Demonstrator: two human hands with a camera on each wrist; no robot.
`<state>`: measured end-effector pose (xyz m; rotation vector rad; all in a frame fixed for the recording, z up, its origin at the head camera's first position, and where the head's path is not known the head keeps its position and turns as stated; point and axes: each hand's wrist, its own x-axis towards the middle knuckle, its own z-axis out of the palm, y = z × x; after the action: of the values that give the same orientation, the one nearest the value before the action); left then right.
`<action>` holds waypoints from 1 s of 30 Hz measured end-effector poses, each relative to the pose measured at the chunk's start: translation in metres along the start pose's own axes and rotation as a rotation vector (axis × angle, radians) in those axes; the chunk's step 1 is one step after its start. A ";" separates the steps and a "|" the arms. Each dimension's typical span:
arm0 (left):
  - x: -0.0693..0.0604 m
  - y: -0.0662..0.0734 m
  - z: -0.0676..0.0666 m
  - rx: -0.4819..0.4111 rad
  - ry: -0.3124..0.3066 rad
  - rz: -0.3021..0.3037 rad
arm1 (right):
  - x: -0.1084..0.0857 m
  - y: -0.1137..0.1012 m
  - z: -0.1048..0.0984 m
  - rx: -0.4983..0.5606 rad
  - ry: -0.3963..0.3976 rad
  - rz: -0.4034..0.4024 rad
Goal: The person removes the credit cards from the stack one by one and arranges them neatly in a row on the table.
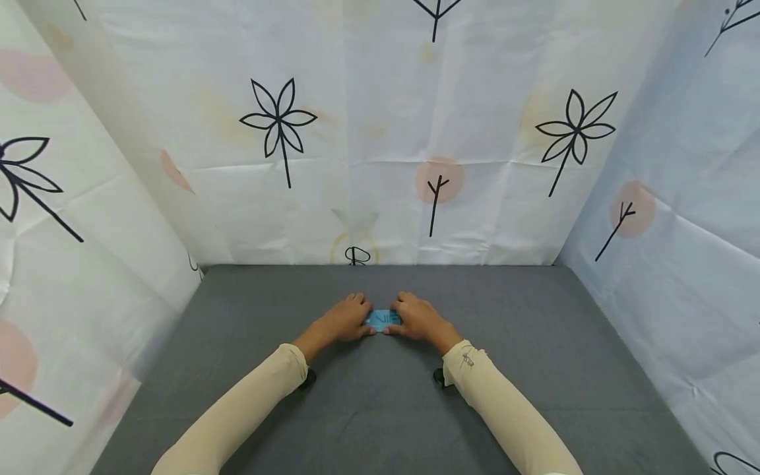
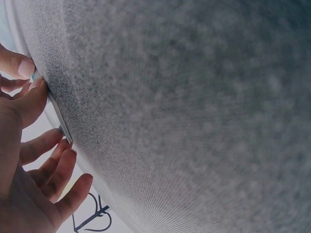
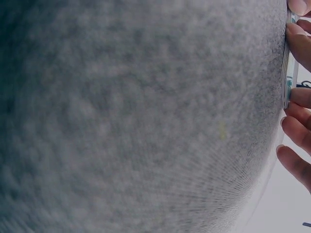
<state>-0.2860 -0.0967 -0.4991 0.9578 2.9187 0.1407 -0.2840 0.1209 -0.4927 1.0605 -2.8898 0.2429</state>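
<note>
A small, flat blue rectangle (image 1: 382, 320) with white markings lies at the middle of the grey table, looking like a stack of cards or a folded leaflet. Thin white layers show along its edge (image 2: 60, 116) in the left wrist view. My left hand (image 1: 344, 319) grips its left end, thumb on the near edge and fingers on the far edge. From the other side, my right hand (image 1: 420, 319) grips the right end likewise. In the right wrist view the layered edge (image 3: 285, 73) shows between thumb and fingers. Both hands cover the ends of the rectangle.
The grey cloth-covered table (image 1: 380, 422) spreads around both hands. A white patterned fabric backdrop (image 1: 368, 132) rises at its far edge, with similar side panels at left (image 1: 71, 277) and right (image 1: 700, 277). Dark wrist-worn pieces (image 1: 439, 378) sit under the cream sleeves (image 1: 505, 402).
</note>
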 end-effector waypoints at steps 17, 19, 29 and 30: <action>0.000 0.000 -0.003 0.065 -0.002 0.028 | 0.002 -0.001 -0.001 0.011 -0.002 0.024; 0.000 0.000 -0.004 0.072 -0.009 0.034 | 0.002 -0.001 -0.001 0.007 -0.010 0.035; -0.001 -0.002 -0.005 0.054 -0.003 0.055 | 0.005 -0.002 -0.003 0.030 -0.039 0.088; -0.001 -0.003 -0.005 0.050 -0.005 0.053 | 0.005 -0.002 -0.004 0.029 -0.042 0.090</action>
<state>-0.2872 -0.0997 -0.4945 1.0423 2.9063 0.0681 -0.2861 0.1168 -0.4884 0.9522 -2.9846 0.2700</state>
